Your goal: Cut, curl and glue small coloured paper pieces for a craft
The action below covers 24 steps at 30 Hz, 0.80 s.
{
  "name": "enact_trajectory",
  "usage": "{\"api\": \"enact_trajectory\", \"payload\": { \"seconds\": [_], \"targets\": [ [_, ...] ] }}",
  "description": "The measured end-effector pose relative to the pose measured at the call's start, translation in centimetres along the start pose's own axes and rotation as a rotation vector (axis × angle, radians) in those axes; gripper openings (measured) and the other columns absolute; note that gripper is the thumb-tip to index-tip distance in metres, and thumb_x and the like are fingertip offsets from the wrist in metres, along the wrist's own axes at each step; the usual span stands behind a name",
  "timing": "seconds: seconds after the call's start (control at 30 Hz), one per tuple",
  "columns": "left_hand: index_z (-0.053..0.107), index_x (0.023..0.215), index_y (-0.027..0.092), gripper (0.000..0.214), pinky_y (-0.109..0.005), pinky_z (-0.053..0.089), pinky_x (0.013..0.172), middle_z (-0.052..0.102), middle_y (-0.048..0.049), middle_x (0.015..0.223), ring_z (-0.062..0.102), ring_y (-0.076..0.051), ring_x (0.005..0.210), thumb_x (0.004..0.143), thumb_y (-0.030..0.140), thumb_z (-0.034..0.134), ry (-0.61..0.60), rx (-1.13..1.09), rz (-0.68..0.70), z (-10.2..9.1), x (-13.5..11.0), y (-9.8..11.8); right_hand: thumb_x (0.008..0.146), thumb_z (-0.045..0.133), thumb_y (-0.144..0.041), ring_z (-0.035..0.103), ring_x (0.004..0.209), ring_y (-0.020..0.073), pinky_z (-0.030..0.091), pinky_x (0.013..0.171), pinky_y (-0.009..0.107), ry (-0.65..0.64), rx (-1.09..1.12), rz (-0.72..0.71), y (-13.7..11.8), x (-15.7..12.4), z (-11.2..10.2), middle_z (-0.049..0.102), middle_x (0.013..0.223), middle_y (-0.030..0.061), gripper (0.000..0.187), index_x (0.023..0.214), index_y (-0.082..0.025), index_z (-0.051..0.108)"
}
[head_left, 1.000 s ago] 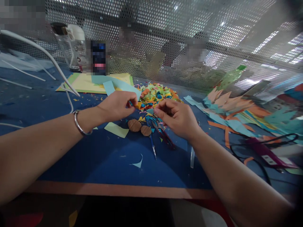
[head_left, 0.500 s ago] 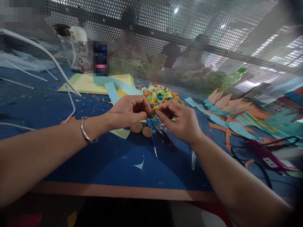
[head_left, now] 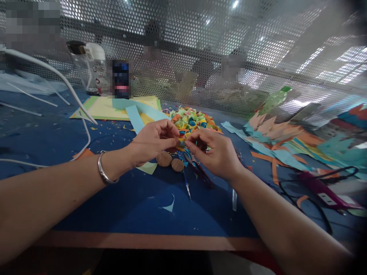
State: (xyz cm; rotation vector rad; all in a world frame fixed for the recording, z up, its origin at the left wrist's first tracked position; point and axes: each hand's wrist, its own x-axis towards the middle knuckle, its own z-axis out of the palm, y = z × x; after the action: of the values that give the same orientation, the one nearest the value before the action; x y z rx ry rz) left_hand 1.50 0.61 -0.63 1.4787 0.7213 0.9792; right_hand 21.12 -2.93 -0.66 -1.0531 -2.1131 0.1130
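Note:
My left hand (head_left: 153, 140) and my right hand (head_left: 216, 152) meet fingertip to fingertip over the blue table (head_left: 120, 198). Both are pinched shut on a small orange-yellow paper piece (head_left: 181, 143) held between them. Just behind the hands lies a heap of coloured paper scraps (head_left: 192, 119). Two round brown discs (head_left: 171, 162) lie under my left hand, and thin tools (head_left: 197, 173) with dark red and blue handles lie beside them. A silver bangle (head_left: 103, 171) circles my left wrist.
Yellow and green sheets with light blue strips (head_left: 114, 107) lie at the back left by a clear bottle (head_left: 88, 67). White cables (head_left: 69, 91) run at the left. Cut orange and teal paper shapes (head_left: 281, 141) and a purple tool with black cord (head_left: 321, 191) sit right. A perforated screen (head_left: 200, 46) backs the table.
My hands came together from slightly apart and now pinch the same small paper piece. The view has tilted a little, so the table's things sit lower in the picture.

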Motion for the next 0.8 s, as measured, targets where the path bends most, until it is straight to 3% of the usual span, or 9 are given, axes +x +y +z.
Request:
{"api": "enact_trajectory", "payload": {
  "seconds": [0.33, 0.63, 0.8],
  "targets": [
    [0.056, 0.077, 0.017, 0.017, -0.022, 0.049, 0.06, 0.058, 0.004, 0.069, 0.058, -0.007, 0.061, 0.07, 0.014, 0.071, 0.049, 0.053, 0.085, 0.14, -0.08, -0.01, 0.097, 0.055, -0.034, 0.052, 0.064, 0.0129, 0.041, 0.059, 0.027, -0.001, 0.042, 0.049, -0.33, 0.06, 0.03, 0.059, 0.071, 0.0004, 0.019, 0.085, -0.02, 0.062],
    [0.056, 0.079, 0.016, 0.019, -0.022, 0.048, 0.061, 0.057, 0.0041, 0.07, 0.055, -0.006, 0.062, 0.07, 0.016, 0.073, -0.011, 0.019, 0.104, -0.14, -0.03, -0.08, 0.097, 0.055, -0.038, 0.048, 0.055, 0.0095, 0.038, 0.05, 0.025, -0.02, 0.233, 0.185, -0.35, -0.06, 0.12, 0.054, 0.069, -0.0018, 0.023, 0.083, -0.02, 0.06],
    [0.057, 0.078, 0.016, 0.019, -0.021, 0.047, 0.062, 0.057, 0.0039, 0.071, 0.055, -0.006, 0.062, 0.069, 0.016, 0.074, 0.026, 0.015, 0.094, -0.16, 0.08, -0.32, 0.095, 0.058, -0.035, 0.048, 0.054, 0.0091, 0.038, 0.05, 0.025, -0.013, 0.236, 0.194, -0.37, -0.01, 0.11, 0.053, 0.066, -0.0028, 0.02, 0.082, -0.019, 0.059]
  ]
}}
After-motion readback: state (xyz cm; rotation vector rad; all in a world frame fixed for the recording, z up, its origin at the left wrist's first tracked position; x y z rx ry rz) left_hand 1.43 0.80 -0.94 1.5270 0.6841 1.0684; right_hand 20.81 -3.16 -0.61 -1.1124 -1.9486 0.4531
